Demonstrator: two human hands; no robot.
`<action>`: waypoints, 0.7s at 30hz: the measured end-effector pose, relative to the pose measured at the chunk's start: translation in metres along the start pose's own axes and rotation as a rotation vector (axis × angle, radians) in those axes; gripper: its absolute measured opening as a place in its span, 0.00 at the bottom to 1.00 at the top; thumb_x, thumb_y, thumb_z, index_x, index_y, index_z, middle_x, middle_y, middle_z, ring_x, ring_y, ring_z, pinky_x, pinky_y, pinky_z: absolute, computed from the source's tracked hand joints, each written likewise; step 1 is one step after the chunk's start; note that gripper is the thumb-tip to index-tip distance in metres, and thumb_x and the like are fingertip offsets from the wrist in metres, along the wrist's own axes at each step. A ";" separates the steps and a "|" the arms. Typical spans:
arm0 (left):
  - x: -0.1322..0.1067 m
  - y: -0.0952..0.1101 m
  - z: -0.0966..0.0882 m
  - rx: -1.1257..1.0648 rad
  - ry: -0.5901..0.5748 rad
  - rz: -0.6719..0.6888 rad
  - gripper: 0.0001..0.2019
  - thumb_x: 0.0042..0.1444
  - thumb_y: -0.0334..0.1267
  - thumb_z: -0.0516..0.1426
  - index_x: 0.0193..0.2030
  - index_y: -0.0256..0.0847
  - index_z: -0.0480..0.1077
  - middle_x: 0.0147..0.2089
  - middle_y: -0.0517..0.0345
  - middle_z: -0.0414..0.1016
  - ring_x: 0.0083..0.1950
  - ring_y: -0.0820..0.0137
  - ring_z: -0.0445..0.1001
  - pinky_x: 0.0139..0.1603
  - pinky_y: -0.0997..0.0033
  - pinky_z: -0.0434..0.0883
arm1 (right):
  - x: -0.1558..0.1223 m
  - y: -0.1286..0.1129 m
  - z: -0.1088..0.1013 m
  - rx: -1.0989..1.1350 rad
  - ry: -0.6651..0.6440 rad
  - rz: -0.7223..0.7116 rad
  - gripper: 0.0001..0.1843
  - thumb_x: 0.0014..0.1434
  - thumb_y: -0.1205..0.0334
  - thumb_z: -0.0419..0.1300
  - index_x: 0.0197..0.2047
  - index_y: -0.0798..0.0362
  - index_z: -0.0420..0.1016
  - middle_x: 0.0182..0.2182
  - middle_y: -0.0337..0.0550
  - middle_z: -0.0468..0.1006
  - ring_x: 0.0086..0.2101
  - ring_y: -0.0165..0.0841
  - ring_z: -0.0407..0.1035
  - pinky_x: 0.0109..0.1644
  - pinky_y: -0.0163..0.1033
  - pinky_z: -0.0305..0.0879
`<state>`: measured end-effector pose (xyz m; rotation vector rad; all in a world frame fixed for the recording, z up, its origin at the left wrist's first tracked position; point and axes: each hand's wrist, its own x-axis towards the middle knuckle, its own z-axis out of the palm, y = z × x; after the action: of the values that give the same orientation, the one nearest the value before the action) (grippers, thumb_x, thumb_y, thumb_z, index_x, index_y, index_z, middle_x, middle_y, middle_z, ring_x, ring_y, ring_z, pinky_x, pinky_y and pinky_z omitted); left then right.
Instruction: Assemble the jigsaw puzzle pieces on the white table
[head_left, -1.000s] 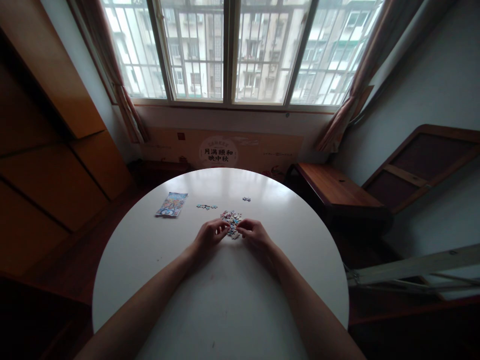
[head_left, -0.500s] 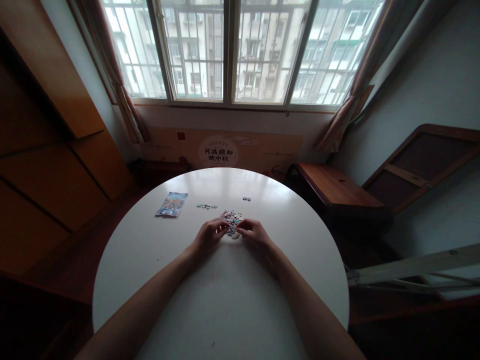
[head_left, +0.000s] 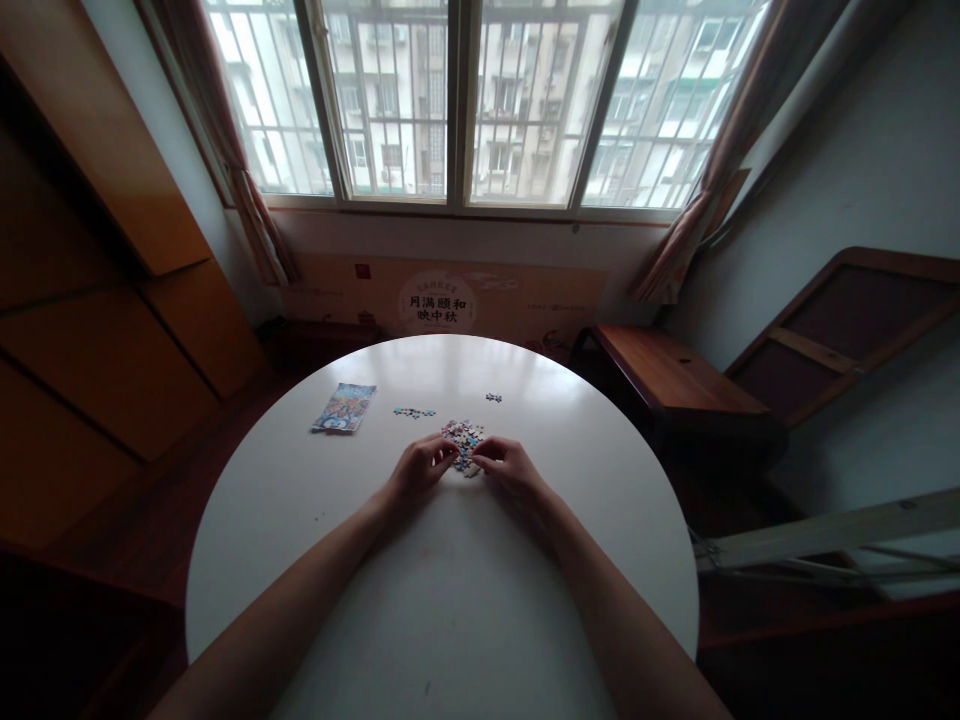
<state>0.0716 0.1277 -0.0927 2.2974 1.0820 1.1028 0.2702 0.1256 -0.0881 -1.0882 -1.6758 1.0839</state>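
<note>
Lying left on the white worktop (head_left: 450, 600) are a picture card (head_left: 343, 408) and a short joined strip (head_left: 413, 412); at mid-frame the left hand (head_left: 420, 470) and, across the puzzle pile (head_left: 463, 435), the right hand (head_left: 510, 468) curl fingertips onto its near edge. Whether either pinches a piece is too small to tell; light, steady fingertip pressure should keep loose pieces from scattering.

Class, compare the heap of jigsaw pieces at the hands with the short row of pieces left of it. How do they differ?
The heap of pieces is bigger and bunched; the row of pieces is a thin line. The left hand and right hand touch the heap; the row lies clear of both. Both are multicoloured and lie on the white table.
</note>
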 end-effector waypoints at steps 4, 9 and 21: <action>0.000 -0.001 0.001 -0.002 -0.009 0.002 0.06 0.56 0.36 0.55 0.34 0.37 0.72 0.29 0.59 0.71 0.27 0.77 0.67 0.30 0.78 0.65 | 0.000 -0.001 0.000 0.010 0.001 0.003 0.13 0.46 0.54 0.64 0.29 0.58 0.74 0.22 0.41 0.74 0.23 0.29 0.65 0.28 0.35 0.64; 0.000 -0.002 0.001 0.007 -0.015 -0.010 0.06 0.56 0.36 0.55 0.35 0.37 0.72 0.29 0.59 0.71 0.27 0.77 0.67 0.30 0.78 0.65 | 0.000 -0.001 0.001 0.027 -0.011 0.003 0.13 0.46 0.54 0.64 0.28 0.57 0.73 0.22 0.40 0.74 0.22 0.28 0.65 0.28 0.35 0.63; 0.000 0.001 -0.001 0.025 -0.039 -0.024 0.07 0.56 0.36 0.54 0.34 0.38 0.72 0.29 0.59 0.72 0.28 0.77 0.68 0.30 0.78 0.65 | 0.002 0.004 0.001 -0.002 0.001 -0.031 0.11 0.46 0.57 0.64 0.28 0.57 0.73 0.22 0.41 0.74 0.24 0.29 0.66 0.29 0.34 0.62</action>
<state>0.0716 0.1272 -0.0912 2.3087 1.1120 1.0370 0.2697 0.1284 -0.0914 -1.0612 -1.6878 1.0614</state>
